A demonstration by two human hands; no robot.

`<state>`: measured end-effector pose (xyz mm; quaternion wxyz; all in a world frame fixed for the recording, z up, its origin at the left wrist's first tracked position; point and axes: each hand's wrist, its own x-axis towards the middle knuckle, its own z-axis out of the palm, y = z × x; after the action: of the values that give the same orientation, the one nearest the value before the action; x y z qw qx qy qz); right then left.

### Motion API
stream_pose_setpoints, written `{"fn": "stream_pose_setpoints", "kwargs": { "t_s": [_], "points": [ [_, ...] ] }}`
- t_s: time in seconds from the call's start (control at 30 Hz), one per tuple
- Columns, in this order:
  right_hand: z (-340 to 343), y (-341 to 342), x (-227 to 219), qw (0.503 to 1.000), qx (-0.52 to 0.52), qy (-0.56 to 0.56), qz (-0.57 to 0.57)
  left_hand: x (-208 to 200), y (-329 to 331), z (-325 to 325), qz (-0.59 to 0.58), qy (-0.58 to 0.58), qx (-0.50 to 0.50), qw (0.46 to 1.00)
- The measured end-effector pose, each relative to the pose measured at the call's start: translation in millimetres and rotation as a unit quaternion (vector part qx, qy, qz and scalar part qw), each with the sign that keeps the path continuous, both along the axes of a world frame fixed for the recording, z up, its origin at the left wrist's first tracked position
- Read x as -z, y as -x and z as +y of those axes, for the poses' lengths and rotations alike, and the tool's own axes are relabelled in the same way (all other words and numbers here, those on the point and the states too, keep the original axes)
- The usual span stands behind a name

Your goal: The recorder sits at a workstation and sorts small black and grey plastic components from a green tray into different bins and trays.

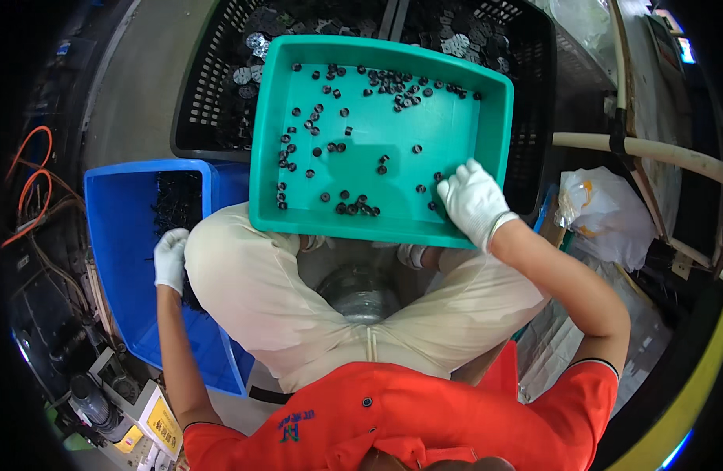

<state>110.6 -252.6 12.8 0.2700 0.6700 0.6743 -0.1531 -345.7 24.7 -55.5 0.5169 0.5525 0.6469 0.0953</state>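
Note:
A green tray [353, 228] lies across my knees, with many small black ring-shaped parts [400, 86] scattered over its floor, thickest along the far side. My right hand [477, 206], in a white glove, is at the tray's near right corner. Its fingers are curled together beside a few of the parts, and what they hold, if anything, is hidden. At my left knee, my left hand [171, 261], also gloved, is closed over a blue bin [114, 235]. Thin black pieces [177, 200] are heaped in that bin. I cannot make out anything in the left fingers.
Behind the tray stand black slatted crates [200, 102] holding dark and silvery flat pieces. A filled clear plastic bag [609, 212] sits to the right, below a pale pipe [652, 149]. Orange tubing [35, 184] coils at the far left.

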Motion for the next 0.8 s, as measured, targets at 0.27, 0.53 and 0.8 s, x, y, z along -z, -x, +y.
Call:
{"fn": "stream_pose_setpoints", "kwargs": {
  "t_s": [0.27,0.53,0.8],
  "points": [
    [8.4,-11.6,7.7,0.962,0.132,-0.090,0.221,22.7,7.0,-46.3,-0.157,0.164,-0.197,0.954],
    [55.6,-55.6,33.2,0.919,0.213,-0.329,0.052,25.6,-7.4,-56.2,-0.135,0.092,-0.156,0.974],
    [66.5,-1.2,14.6,0.921,0.164,-0.296,0.194,28.1,-16.0,-63.0,-0.106,0.030,-0.103,0.989]
  ]
}}
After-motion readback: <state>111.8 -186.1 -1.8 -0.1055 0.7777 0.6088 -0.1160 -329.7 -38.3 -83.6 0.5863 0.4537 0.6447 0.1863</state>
